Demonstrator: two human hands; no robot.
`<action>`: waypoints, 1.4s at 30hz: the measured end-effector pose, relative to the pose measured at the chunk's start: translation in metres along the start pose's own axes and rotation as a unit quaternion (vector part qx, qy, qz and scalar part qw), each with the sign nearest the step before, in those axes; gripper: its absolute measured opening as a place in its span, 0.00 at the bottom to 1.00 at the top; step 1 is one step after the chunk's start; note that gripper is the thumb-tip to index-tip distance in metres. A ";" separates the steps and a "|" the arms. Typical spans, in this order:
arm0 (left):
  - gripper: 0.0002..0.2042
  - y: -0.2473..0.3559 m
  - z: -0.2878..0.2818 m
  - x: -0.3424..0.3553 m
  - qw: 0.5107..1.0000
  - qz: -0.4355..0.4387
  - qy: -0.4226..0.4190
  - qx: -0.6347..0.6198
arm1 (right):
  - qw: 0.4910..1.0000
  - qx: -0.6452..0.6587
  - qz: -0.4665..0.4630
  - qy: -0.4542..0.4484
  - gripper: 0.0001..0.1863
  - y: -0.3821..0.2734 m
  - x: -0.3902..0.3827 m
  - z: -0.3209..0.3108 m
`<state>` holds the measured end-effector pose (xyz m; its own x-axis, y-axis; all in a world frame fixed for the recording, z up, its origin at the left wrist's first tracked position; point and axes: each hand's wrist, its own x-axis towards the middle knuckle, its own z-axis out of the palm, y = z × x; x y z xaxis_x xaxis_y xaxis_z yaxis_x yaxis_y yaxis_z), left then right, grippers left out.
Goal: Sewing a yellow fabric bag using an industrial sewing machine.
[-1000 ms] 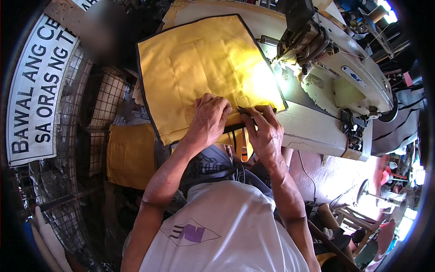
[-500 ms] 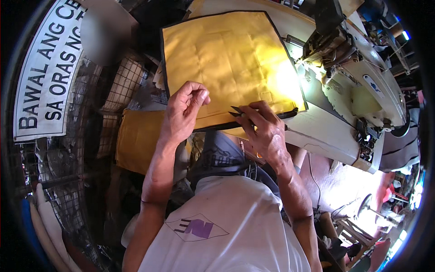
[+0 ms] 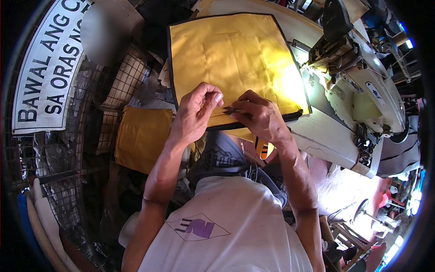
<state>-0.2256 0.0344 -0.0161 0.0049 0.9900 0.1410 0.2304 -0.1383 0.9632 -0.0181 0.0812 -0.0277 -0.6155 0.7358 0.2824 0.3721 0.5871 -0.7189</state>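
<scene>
A yellow fabric panel (image 3: pixel 235 54) with dark edging lies in front of me, its near edge beneath both hands. Above its near left part is my left hand (image 3: pixel 195 109), closed in a pinch with thumb and forefinger together. What they hold, if anything, is too small to make out. My right hand (image 3: pixel 263 115) is closed round a pair of thread snips (image 3: pixel 262 148) with an orange and black handle. Their dark blades stick out from the fingers toward my left fingertips, apart from them by a small gap. Most of the snips is hidden in the palm.
A sewing machine (image 3: pixel 371 86) with a bright lamp stands on the table (image 3: pixel 324 140) at the right. Folded yellow fabric (image 3: pixel 142 138) sits lower left. Wire mesh (image 3: pixel 68 181) and a white sign (image 3: pixel 47 68) line the left side.
My right hand has moved left, closer to my left hand. The snips' blade tips, spread before, now look closer together. The orange handle has come into view below the right hand.
</scene>
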 end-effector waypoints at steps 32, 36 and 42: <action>0.22 -0.105 0.063 -0.120 0.946 -0.252 -0.043 -0.202 | 0.847 -0.332 0.206 0.360 0.13 0.093 -0.138 -0.084; 0.19 -0.080 0.078 -0.085 0.948 -0.136 0.070 -0.280 | 0.854 -0.338 0.189 0.347 0.13 0.095 -0.139 -0.083; 0.08 -0.059 0.072 -0.074 0.878 -0.187 0.289 -0.332 | 0.854 -0.317 0.195 0.362 0.12 0.083 -0.141 -0.079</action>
<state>-0.1700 -0.0291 -0.0999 -0.4888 0.8171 -0.3057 -0.5089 0.0176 0.8606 0.1541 0.0526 -0.0769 0.1481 0.7982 0.5840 0.8936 0.1451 -0.4249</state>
